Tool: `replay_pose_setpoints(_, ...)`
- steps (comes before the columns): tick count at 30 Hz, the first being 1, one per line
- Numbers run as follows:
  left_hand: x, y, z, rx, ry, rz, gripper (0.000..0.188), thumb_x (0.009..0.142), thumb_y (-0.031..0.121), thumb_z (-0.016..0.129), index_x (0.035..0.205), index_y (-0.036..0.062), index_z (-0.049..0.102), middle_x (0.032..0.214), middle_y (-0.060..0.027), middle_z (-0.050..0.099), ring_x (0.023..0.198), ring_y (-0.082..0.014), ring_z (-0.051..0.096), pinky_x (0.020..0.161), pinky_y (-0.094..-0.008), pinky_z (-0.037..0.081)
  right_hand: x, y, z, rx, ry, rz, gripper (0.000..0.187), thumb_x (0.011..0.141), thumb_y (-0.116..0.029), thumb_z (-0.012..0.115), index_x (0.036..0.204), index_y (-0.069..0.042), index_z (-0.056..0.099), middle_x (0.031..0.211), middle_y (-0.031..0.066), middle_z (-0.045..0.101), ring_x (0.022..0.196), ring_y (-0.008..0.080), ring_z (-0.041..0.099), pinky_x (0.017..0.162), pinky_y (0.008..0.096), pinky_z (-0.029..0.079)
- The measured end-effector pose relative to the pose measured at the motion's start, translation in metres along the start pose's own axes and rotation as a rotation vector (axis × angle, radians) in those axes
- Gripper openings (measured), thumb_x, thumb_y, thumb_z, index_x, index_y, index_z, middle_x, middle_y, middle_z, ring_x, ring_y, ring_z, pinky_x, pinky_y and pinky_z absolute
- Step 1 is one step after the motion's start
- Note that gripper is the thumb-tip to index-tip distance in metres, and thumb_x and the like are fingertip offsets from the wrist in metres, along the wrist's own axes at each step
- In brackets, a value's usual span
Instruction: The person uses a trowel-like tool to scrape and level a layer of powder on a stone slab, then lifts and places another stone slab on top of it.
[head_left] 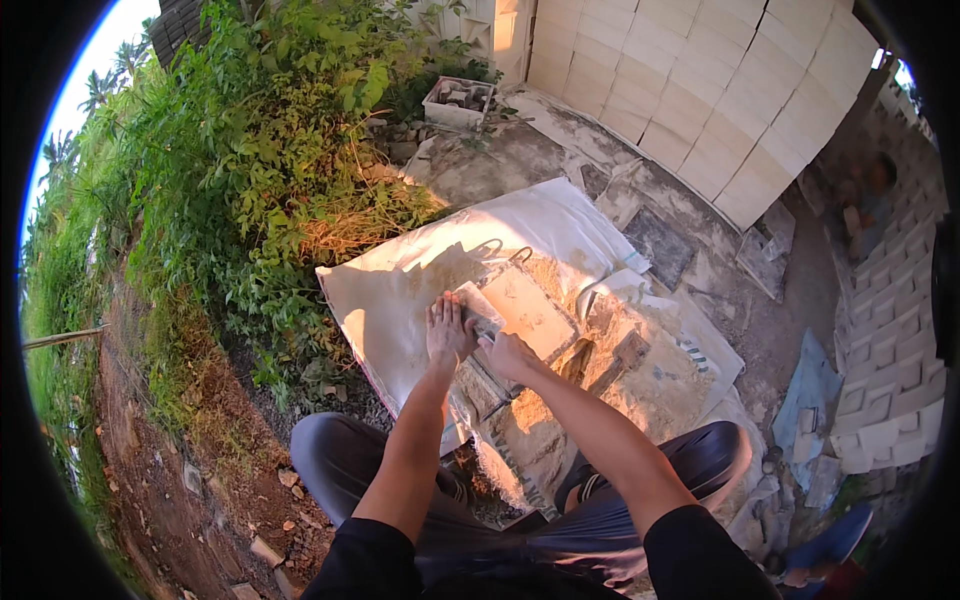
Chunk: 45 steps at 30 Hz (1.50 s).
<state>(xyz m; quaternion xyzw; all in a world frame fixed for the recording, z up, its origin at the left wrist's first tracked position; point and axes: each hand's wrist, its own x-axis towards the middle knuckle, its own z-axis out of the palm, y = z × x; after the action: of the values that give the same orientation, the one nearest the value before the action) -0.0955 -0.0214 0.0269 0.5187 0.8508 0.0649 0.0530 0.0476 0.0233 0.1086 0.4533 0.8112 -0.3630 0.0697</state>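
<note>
A shallow rectangular mould filled with a smooth pale material lies before me on a white sheet, with metal loops at its far end. Across its left part rests a flat grey trowel. My right hand is closed at the trowel's near end; its handle is mostly hidden by the fingers. Pressed against the trowel's left edge, my left hand has its fingers stretched out, gripping nothing. Loose sandy powder lies around the mould's right side.
My bent knees flank the white sheet. Green bushes grow at the left. Large pale blocks are stacked at the back right, and more blocks stand at the far right, near a blurred person. A white crate sits behind.
</note>
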Motion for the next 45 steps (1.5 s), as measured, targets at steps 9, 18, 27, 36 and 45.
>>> replay_pose_setpoints(9, -0.043, 0.036, 0.031, -0.086, 0.059, 0.006, 0.063, 0.093, 0.035, 0.035, 0.143, -0.0020, 0.021, 0.151, -0.0163, 0.019, 0.140, -0.0306, 0.016, 0.114, -0.0442, 0.011, -0.023, 0.047, 0.019, -0.043, -0.082, 0.007, 0.057, 0.092, -0.048, 0.045, 0.106, 0.007, 0.051, 0.099, 0.0303, 0.061, 0.093, 0.0416, 0.061, 0.081, 0.0468, 0.049)
replay_pose_setpoints(18, -0.127, 0.105, 0.040, -0.115, 0.010, 0.015, 0.063, 0.093, 0.032, 0.035, 0.141, -0.0068, 0.021, 0.148, -0.0217, 0.021, 0.138, -0.0337, 0.019, 0.114, -0.0421, 0.012, -0.113, 0.102, 0.014, -0.078, -0.161, 0.090, 0.053, 0.094, -0.043, 0.044, 0.100, 0.008, 0.054, 0.087, 0.0299, 0.062, 0.082, 0.0419, 0.063, 0.072, 0.0476, 0.049)
replay_pose_setpoints(27, -0.164, 0.149, 0.044, -0.179, -0.088, 0.014, 0.064, 0.094, 0.036, 0.030, 0.142, -0.0049, 0.019, 0.151, -0.0192, 0.014, 0.141, -0.0321, 0.012, 0.114, -0.0457, 0.007, -0.170, 0.123, -0.008, -0.056, -0.065, 0.064, 0.053, 0.092, -0.043, 0.046, 0.098, 0.008, 0.058, 0.088, 0.0322, 0.061, 0.083, 0.0440, 0.062, 0.072, 0.0482, 0.049)
replay_pose_setpoints(36, -0.005, 0.103, 0.022, -0.090, 0.073, 0.094, 0.064, 0.094, 0.037, 0.034, 0.143, -0.0015, 0.020, 0.151, -0.0160, 0.016, 0.140, -0.0309, 0.015, 0.113, -0.0490, 0.007, -0.036, 0.085, -0.049, -0.071, 0.048, 0.097, 0.057, 0.094, -0.049, 0.039, 0.097, 0.004, 0.057, 0.092, 0.0257, 0.063, 0.088, 0.0396, 0.062, 0.075, 0.0480, 0.048)
replay_pose_setpoints(45, 0.105, 0.091, 0.059, -0.023, 0.131, 0.247, 0.062, 0.095, 0.034, 0.033, 0.143, -0.0012, 0.018, 0.151, -0.0160, 0.015, 0.140, -0.0316, 0.014, 0.113, -0.0505, 0.008, 0.069, 0.095, -0.054, -0.088, 0.166, 0.060, 0.056, 0.094, -0.050, 0.038, 0.099, 0.002, 0.056, 0.091, 0.0257, 0.063, 0.087, 0.0384, 0.063, 0.074, 0.0479, 0.049)
